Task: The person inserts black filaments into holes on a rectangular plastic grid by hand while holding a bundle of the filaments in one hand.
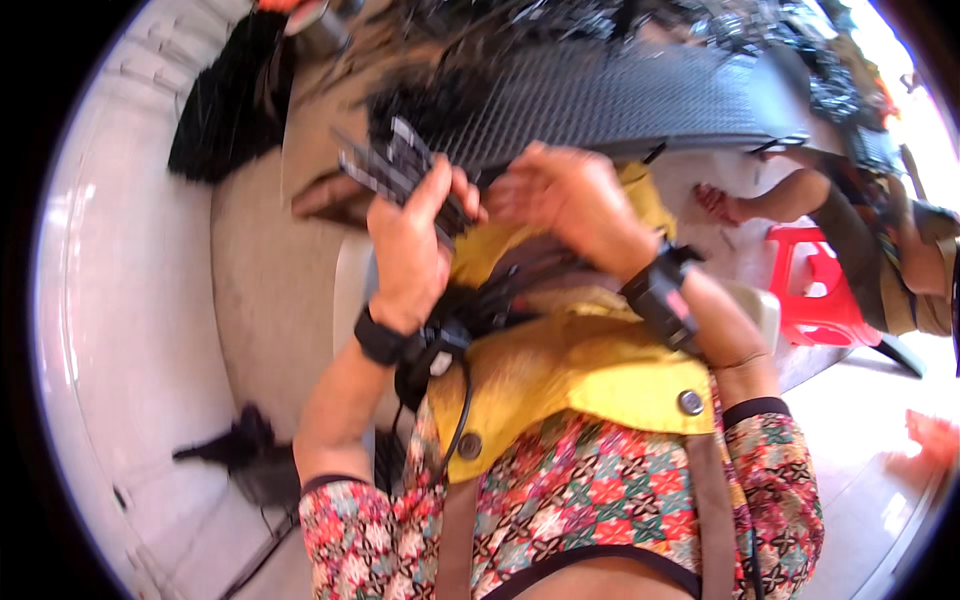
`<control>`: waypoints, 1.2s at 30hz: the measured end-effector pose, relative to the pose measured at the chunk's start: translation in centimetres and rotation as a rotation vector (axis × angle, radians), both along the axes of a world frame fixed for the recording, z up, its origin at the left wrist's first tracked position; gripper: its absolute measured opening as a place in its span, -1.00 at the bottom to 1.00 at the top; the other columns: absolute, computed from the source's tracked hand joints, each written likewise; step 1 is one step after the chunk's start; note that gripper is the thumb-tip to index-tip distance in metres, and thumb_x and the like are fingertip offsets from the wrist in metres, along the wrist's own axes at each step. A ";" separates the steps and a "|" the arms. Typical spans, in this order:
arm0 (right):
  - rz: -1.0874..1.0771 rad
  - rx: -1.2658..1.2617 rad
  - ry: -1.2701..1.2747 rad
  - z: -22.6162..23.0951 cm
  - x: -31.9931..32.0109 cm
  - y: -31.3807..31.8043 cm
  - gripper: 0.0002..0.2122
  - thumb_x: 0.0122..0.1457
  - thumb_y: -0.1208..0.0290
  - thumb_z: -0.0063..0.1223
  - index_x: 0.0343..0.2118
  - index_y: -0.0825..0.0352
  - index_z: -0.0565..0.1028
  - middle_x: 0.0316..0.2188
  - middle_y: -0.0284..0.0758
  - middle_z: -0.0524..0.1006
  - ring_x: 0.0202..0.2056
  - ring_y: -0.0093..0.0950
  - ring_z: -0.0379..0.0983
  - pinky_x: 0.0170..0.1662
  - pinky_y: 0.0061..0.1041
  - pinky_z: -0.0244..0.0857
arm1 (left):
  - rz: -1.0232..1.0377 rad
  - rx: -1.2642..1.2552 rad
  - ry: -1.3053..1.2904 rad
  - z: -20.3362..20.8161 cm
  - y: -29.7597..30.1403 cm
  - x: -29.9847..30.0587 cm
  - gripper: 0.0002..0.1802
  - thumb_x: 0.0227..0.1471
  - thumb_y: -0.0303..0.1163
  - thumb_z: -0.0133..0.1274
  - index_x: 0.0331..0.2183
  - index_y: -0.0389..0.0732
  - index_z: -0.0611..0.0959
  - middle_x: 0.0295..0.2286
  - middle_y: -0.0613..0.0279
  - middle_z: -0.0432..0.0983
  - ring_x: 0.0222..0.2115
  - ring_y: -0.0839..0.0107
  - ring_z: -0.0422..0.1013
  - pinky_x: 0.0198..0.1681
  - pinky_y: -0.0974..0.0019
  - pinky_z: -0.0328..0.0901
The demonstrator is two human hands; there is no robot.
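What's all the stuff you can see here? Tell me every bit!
Thin pieces: several, black and whitish, in left hand
Ridged panel: one, dark grey, ahead
Tangled strips: uncountable, black, top
Dark bundle: one, black, upper left
Stool: one, red, right
Other person: one, partly visible, right
Apron: one, yellow, on wearer
Shirt: one, multicoloured, on wearer
Wrist devices: two, black, on wrists
Left hand: one, bare, centre-left
Right hand: one, bare, blurred, centre
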State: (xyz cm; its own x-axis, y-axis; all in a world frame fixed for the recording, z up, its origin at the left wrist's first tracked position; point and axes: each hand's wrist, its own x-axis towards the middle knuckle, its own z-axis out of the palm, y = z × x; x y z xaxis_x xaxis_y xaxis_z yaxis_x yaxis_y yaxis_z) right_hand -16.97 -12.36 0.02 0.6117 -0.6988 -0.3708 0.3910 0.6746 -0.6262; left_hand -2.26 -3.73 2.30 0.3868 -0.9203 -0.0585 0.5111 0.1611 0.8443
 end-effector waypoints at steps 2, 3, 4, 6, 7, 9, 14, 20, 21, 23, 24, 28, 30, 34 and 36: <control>0.046 -0.044 0.053 0.5 -1.0 -0.5 -0.76 0.18 0.41 -0.09 -0.31 0.58 0.34 -0.38 0.09 0.48 -0.36 -0.09 0.50 -0.27 -0.23 0.45 | 0.000 -0.008 -0.010 -0.1 0.9 1.6 -0.86 0.03 -0.46 0.03 -0.38 -0.34 0.48 -0.56 0.18 0.41 -0.59 0.38 0.37 -0.55 0.32 0.32; 0.080 -0.103 0.093 0.2 -1.5 -0.6 -0.77 0.17 0.42 -0.08 -0.31 0.58 0.36 -0.39 0.06 0.49 -0.37 -0.14 0.51 -0.29 -0.28 0.46 | 0.000 0.006 0.018 -0.2 1.3 2.1 -0.86 0.04 -0.45 0.03 -0.38 -0.34 0.49 -0.55 0.17 0.42 -0.60 0.38 0.36 -0.56 0.33 0.31; 0.109 -0.168 0.132 0.1 -1.9 -0.6 -0.78 0.17 0.44 -0.08 -0.31 0.57 0.37 -0.40 0.03 0.50 -0.38 -0.18 0.52 -0.30 -0.33 0.47 | 0.003 0.023 0.034 -0.2 1.7 2.6 -0.85 0.04 -0.44 0.03 -0.37 -0.34 0.49 -0.55 0.16 0.42 -0.60 0.38 0.35 -0.57 0.34 0.29; 0.166 -0.295 0.247 -0.3 -2.2 -0.5 -0.81 0.16 0.45 -0.06 -0.33 0.54 0.41 -0.43 -0.05 0.52 -0.40 -0.29 0.53 -0.32 -0.42 0.47 | -0.020 0.055 0.105 -0.5 2.2 3.5 -0.85 0.04 -0.44 0.04 -0.36 -0.33 0.49 -0.55 0.16 0.41 -0.60 0.40 0.33 -0.58 0.37 0.26; 0.195 -0.367 0.299 -0.4 -2.3 -0.6 -0.82 0.16 0.46 -0.05 -0.34 0.53 0.43 -0.44 -0.09 0.53 -0.41 -0.34 0.53 -0.33 -0.46 0.47 | -0.026 0.048 0.099 -0.6 2.3 3.8 -0.85 0.04 -0.44 0.04 -0.36 -0.32 0.50 -0.55 0.17 0.41 -0.60 0.41 0.33 -0.59 0.38 0.25; 0.252 -0.487 0.374 -0.9 -2.5 -0.7 -0.85 0.15 0.47 -0.03 -0.35 0.49 0.47 -0.47 -0.17 0.54 -0.44 -0.44 0.53 -0.35 -0.55 0.46 | -0.043 0.034 0.087 -0.7 2.6 4.1 -0.86 0.05 -0.44 0.04 -0.36 -0.31 0.50 -0.55 0.17 0.41 -0.60 0.42 0.32 -0.60 0.40 0.22; 0.584 -0.864 0.579 -2.4 -2.4 -0.8 -0.89 0.08 0.52 0.04 -0.37 0.44 0.52 -0.54 -0.33 0.54 -0.53 -0.63 0.47 -0.48 -0.65 0.36 | -0.076 0.046 0.064 -0.9 2.6 3.7 -0.87 0.06 -0.44 0.02 -0.37 -0.30 0.49 -0.56 0.19 0.42 -0.61 0.44 0.32 -0.60 0.40 0.23; 0.812 -1.466 0.681 -3.5 -0.9 -0.3 -0.80 -0.04 0.52 0.07 -0.32 0.47 0.49 -0.44 -0.06 0.51 -0.37 -0.14 0.45 -0.29 -0.37 0.34 | -0.146 0.099 0.069 -1.6 2.9 3.4 -0.80 0.11 -0.42 -0.05 -0.22 -0.28 0.44 -0.48 0.17 0.42 -0.52 0.43 0.30 -0.51 0.38 0.22; 0.884 -1.503 0.697 -4.1 -1.0 0.1 -0.80 -0.04 0.52 0.07 -0.32 0.45 0.49 -0.43 -0.06 0.51 -0.36 -0.13 0.45 -0.29 -0.36 0.33 | -0.162 0.106 0.120 -1.8 3.0 3.5 -0.81 0.10 -0.44 -0.05 -0.22 -0.29 0.44 -0.45 0.15 0.43 -0.50 0.40 0.32 -0.50 0.36 0.24; 0.983 -1.584 0.678 -4.5 -0.8 0.1 -0.81 -0.02 0.51 0.05 -0.31 0.44 0.49 -0.42 -0.07 0.51 -0.39 -0.13 0.45 -0.31 -0.35 0.33 | -0.148 0.153 0.157 -1.7 2.9 3.4 -0.81 0.09 -0.46 -0.06 -0.22 -0.29 0.44 -0.44 0.14 0.43 -0.48 0.38 0.34 -0.48 0.35 0.27; 0.916 -1.512 0.697 -4.1 -1.0 0.0 -0.82 -0.04 0.50 0.04 -0.34 0.44 0.50 -0.42 -0.05 0.50 -0.38 -0.11 0.44 -0.31 -0.31 0.33 | -0.142 0.176 0.175 -1.6 2.9 3.3 -0.81 0.09 -0.47 -0.06 -0.22 -0.29 0.44 -0.43 0.13 0.43 -0.47 0.37 0.35 -0.48 0.34 0.28; 0.544 -1.318 0.638 -1.7 -0.5 0.1 -0.86 0.02 0.51 0.04 -0.37 0.46 0.50 -0.49 -0.18 0.53 -0.50 -0.32 0.47 -0.41 -0.42 0.33 | -0.126 0.212 0.217 -1.9 3.1 3.5 -0.83 0.04 -0.48 -0.01 -0.26 -0.28 0.47 -0.41 0.16 0.44 -0.46 0.41 0.38 -0.46 0.35 0.31; 0.383 -1.074 0.565 0.3 0.3 0.7 -0.86 0.06 0.50 0.06 -0.34 0.46 0.49 -0.53 -0.30 0.53 -0.55 -0.52 0.46 -0.46 -0.53 0.33 | -0.170 0.218 0.167 -1.9 3.4 3.7 -0.83 0.02 -0.48 0.01 -0.28 -0.28 0.48 -0.43 0.19 0.44 -0.47 0.42 0.38 -0.46 0.36 0.31; 0.212 -0.776 0.349 1.5 2.6 1.3 -0.78 0.08 0.51 0.10 -0.21 0.46 0.44 -0.55 -0.38 0.50 -0.57 -0.69 0.40 -0.52 -0.71 0.31 | -0.218 0.257 0.118 -1.8 3.5 3.6 -0.85 -0.02 -0.49 0.05 -0.33 -0.28 0.50 -0.48 0.25 0.46 -0.51 0.43 0.39 -0.46 0.39 0.30; 0.151 -0.745 0.333 1.9 3.9 1.4 -0.76 0.07 0.53 0.10 -0.19 0.47 0.42 -0.56 -0.37 0.50 -0.60 -0.70 0.39 -0.54 -0.73 0.31 | -0.172 0.235 0.139 -1.6 3.4 3.1 -0.87 -0.07 -0.53 0.09 -0.37 -0.28 0.52 -0.55 0.21 0.47 -0.57 0.44 0.41 -0.51 0.40 0.31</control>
State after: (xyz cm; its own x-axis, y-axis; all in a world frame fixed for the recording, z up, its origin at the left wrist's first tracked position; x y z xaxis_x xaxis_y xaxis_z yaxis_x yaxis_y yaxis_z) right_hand -13.05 -10.99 1.94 0.6587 -0.7521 -0.0221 0.0442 0.0680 -0.9967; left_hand 0.89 -0.36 0.69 0.1999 -0.9265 -0.3190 0.6271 -0.1292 0.7682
